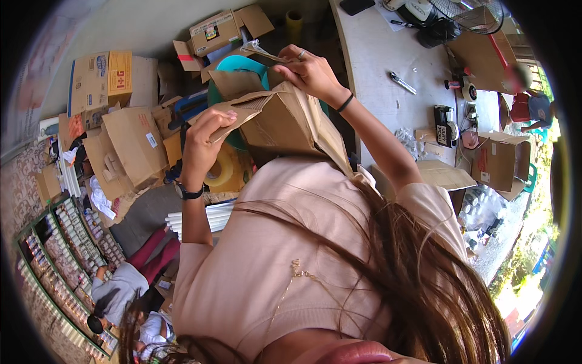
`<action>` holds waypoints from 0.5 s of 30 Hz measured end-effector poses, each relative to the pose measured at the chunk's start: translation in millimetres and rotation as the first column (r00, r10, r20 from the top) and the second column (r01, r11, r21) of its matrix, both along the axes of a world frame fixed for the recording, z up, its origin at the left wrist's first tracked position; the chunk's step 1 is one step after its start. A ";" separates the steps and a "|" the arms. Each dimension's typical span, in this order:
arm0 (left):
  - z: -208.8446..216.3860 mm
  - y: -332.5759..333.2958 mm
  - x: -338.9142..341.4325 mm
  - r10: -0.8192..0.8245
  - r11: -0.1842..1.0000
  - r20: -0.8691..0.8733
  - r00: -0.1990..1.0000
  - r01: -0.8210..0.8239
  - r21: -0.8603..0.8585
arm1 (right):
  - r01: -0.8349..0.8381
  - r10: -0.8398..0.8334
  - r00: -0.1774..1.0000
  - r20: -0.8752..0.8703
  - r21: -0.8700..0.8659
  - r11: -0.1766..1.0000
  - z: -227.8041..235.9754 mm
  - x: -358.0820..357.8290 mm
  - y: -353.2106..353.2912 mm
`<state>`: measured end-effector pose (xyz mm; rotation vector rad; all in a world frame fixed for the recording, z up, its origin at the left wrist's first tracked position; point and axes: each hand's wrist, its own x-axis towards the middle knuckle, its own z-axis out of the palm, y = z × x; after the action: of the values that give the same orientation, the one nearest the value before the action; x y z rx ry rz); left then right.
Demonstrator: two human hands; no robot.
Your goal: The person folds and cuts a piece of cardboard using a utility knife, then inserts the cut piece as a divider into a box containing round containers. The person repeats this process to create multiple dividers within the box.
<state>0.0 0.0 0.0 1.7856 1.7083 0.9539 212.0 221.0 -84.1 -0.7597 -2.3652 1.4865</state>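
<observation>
Head view: my left hand [205, 138] pinches a flap [247, 108] of the brown cardboard box [282, 130], tilted before me; my right hand [310, 74] pinches a far edge, partly hidden behind my fingers. I cannot tell whether the box touches my pale pink shirt [285, 224].

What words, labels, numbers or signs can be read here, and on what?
Wording isn't copied out here.
Yellow-sided brown cardboard carton: large red print.
Black boxy object on the whitish table: bold lettering.
Brown cardboard box, left: white rectangular label, too small to read.
Held brown cardboard box: none discernible.
</observation>
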 end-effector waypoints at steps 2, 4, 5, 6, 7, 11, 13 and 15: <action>-0.7 -6.9 5.2 0.002 1.000 0.036 0.999 -0.002 0.018 | -0.100 0.109 0.990 -0.086 0.101 0.990 9.8 1.4 2.2; -5.9 -3.5 -11.8 0.024 0.998 0.076 0.997 -0.028 0.060 | -0.186 0.252 0.956 -0.149 0.354 0.917 18.8 1.4 5.1; -5.8 -12.0 -12.7 0.036 0.998 0.107 0.994 -0.041 0.045 | -0.218 0.333 0.929 -0.159 0.492 0.843 19.9 4.0 -1.2; -6.8 -15.1 -13.5 0.024 0.997 0.104 0.994 -0.032 0.075 | -0.216 0.354 0.925 -0.140 0.572 0.791 25.4 6.0 -6.3; -8.4 -17.4 -14.4 0.013 0.994 0.102 0.995 -0.024 0.105 | -0.213 0.318 0.944 -0.087 0.574 0.791 27.8 6.0 -13.1; -10.5 -29.2 -20.5 -0.016 0.993 0.069 0.998 0.007 0.119 | -0.180 0.195 0.981 0.021 0.490 0.853 34.5 -2.7 -31.8; -8.7 -37.6 -24.4 -0.005 0.990 0.087 0.996 -0.007 0.138 | -0.122 0.171 0.981 -0.088 0.397 0.910 16.8 -6.3 -31.4; -8.4 -48.9 -27.1 0.011 0.989 0.097 0.995 -0.025 0.148 | -0.068 0.109 0.989 -0.099 0.348 0.935 3.7 -5.0 -28.0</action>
<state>-27.1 -48.9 -8.4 1.7883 1.6336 1.1831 207.0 193.0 -80.4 -0.4718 -2.4995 1.0658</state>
